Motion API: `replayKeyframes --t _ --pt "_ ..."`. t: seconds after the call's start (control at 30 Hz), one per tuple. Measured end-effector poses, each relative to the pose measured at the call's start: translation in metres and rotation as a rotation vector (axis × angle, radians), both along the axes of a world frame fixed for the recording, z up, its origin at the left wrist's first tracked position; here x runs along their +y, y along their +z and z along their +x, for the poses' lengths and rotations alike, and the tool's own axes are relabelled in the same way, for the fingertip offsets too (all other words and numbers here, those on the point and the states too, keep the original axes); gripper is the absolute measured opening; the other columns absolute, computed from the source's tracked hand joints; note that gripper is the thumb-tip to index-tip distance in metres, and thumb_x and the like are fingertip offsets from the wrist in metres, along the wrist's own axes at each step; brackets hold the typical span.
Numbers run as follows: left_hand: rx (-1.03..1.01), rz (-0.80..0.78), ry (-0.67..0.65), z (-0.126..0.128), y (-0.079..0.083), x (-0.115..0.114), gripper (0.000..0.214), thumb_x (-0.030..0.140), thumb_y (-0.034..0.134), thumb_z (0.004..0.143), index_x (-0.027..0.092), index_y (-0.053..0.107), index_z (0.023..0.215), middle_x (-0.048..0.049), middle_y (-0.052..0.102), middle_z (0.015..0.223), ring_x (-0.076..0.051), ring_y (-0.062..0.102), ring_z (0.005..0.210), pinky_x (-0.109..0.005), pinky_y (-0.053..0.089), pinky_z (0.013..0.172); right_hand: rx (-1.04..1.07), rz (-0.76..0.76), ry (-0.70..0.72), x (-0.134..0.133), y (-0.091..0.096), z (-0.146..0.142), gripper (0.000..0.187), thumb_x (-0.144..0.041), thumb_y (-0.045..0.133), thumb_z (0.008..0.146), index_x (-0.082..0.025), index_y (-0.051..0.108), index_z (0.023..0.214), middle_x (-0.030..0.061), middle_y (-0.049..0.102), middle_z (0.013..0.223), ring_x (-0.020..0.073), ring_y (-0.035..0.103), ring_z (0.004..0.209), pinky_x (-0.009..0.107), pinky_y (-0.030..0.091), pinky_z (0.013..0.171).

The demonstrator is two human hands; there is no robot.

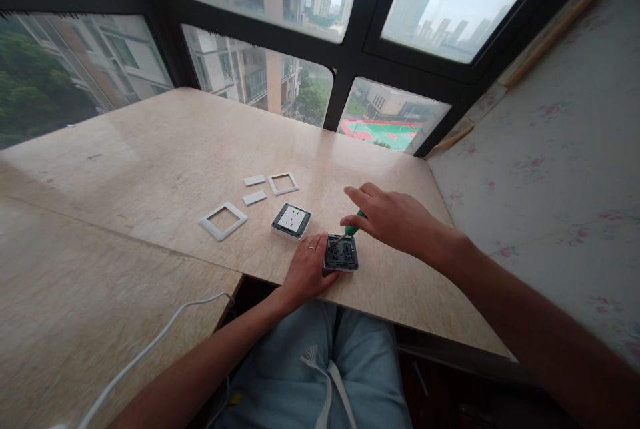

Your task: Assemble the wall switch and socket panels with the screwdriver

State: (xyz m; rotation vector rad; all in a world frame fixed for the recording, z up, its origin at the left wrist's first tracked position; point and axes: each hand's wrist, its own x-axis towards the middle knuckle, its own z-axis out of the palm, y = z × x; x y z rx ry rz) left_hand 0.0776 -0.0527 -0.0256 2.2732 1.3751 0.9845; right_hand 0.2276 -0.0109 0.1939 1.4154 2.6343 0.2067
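Note:
My left hand (309, 268) grips the left side of a wall switch body (345, 257) that lies on the stone ledge near its front edge. Its dark inner side faces up, inside a white rim. In my right hand (383, 212) is a screwdriver with a green handle (353, 226). The shaft slants down to the left, and its tip is at the left part of the switch body. Just behind my left hand sits a wall socket (292, 220), with a white face and a dark surround.
Farther left on the ledge (150, 169) lie a larger white frame (223, 220), a smaller white frame (283, 183) and two white rocker plates (255, 197). A white cable (165, 328) runs across the lower left. Windows close off the back; a papered wall (540, 176) stands at right.

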Motion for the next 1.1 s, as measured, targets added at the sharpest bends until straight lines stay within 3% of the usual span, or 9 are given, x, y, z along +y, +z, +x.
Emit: replayKeyframes --t 0.17,0.27,0.37,0.53,0.67,0.77,0.87,0.97,1.1 --pt "-0.011 -0.003 0.001 0.000 -0.001 0.000 0.082 0.037 0.072 0.078 0.019 0.031 0.146 -0.0191 0.052 0.139 -0.038 0.050 0.130 -0.060 0.040 0.108 -0.110 0.028 -0.131 0.001 0.004 -0.003 0.051 -0.056 0.036 0.100 -0.015 0.065 0.105 0.0173 0.073 0.085 0.0317 0.071 0.082 0.034 0.047 0.064" --pt "-0.017 0.000 0.001 0.000 -0.002 0.000 0.083 0.037 0.073 0.078 0.019 0.030 0.146 -0.0194 0.052 0.140 -0.038 0.049 0.130 -0.060 0.039 0.108 0.048 -0.096 0.037 0.004 0.007 0.004 0.035 -0.036 0.059 0.093 -0.016 0.060 0.122 0.0142 0.070 0.106 0.0288 0.068 0.098 0.035 0.050 0.077" --pt "-0.012 0.000 0.001 0.000 -0.001 -0.001 0.083 0.038 0.073 0.078 0.017 0.030 0.146 -0.0203 0.051 0.140 -0.038 0.048 0.131 -0.059 0.039 0.109 0.193 -0.237 0.200 0.005 0.008 0.012 0.060 -0.022 0.072 0.081 -0.021 0.050 0.137 0.0123 0.058 0.130 0.0263 0.062 0.113 0.034 0.050 0.091" --pt "-0.006 -0.012 0.000 0.000 -0.001 0.000 0.081 0.037 0.073 0.078 0.018 0.031 0.145 -0.0196 0.052 0.140 -0.038 0.048 0.131 -0.059 0.039 0.108 0.246 -0.168 0.158 0.004 0.003 0.010 0.055 -0.030 0.066 0.088 -0.019 0.048 0.139 0.0164 0.048 0.141 0.0277 0.064 0.112 0.038 0.051 0.091" --pt "-0.004 -0.013 -0.010 0.000 -0.002 0.000 0.082 0.040 0.072 0.079 0.019 0.030 0.146 -0.0193 0.051 0.140 -0.038 0.049 0.130 -0.060 0.038 0.108 0.019 -0.057 -0.039 0.004 0.000 0.000 0.039 -0.045 0.056 0.095 -0.014 0.062 0.117 0.0179 0.069 0.106 0.0307 0.070 0.093 0.037 0.052 0.075" --pt "-0.011 -0.010 -0.005 0.000 -0.002 0.000 0.081 0.040 0.071 0.080 0.019 0.030 0.147 -0.0192 0.051 0.139 -0.038 0.049 0.130 -0.060 0.038 0.108 -0.082 -0.009 -0.145 0.004 0.001 -0.003 0.047 -0.056 0.045 0.097 -0.014 0.067 0.100 0.0158 0.072 0.084 0.0306 0.070 0.082 0.036 0.049 0.068" --pt "-0.020 -0.011 -0.006 0.000 -0.002 0.000 0.082 0.039 0.072 0.079 0.019 0.030 0.147 -0.0189 0.052 0.139 -0.037 0.049 0.130 -0.059 0.038 0.109 0.041 -0.085 0.047 0.003 0.005 0.000 0.028 -0.039 0.060 0.093 -0.017 0.065 0.109 0.0128 0.069 0.099 0.0274 0.067 0.095 0.034 0.049 0.077" --pt "-0.015 -0.010 -0.011 0.000 -0.002 0.000 0.083 0.039 0.073 0.079 0.019 0.029 0.147 -0.0193 0.051 0.140 -0.038 0.048 0.131 -0.059 0.038 0.109 0.189 -0.215 0.235 0.001 0.007 0.002 0.036 -0.020 0.067 0.085 -0.019 0.061 0.121 0.0111 0.062 0.115 0.0237 0.063 0.106 0.031 0.049 0.086" --pt "-0.006 -0.010 -0.016 0.000 -0.002 0.001 0.082 0.039 0.072 0.079 0.019 0.030 0.147 -0.0193 0.050 0.141 -0.038 0.047 0.131 -0.060 0.038 0.109 0.184 -0.156 0.105 -0.001 0.004 -0.003 0.032 -0.031 0.064 0.090 -0.015 0.063 0.118 0.0137 0.065 0.112 0.0268 0.065 0.099 0.035 0.050 0.081"
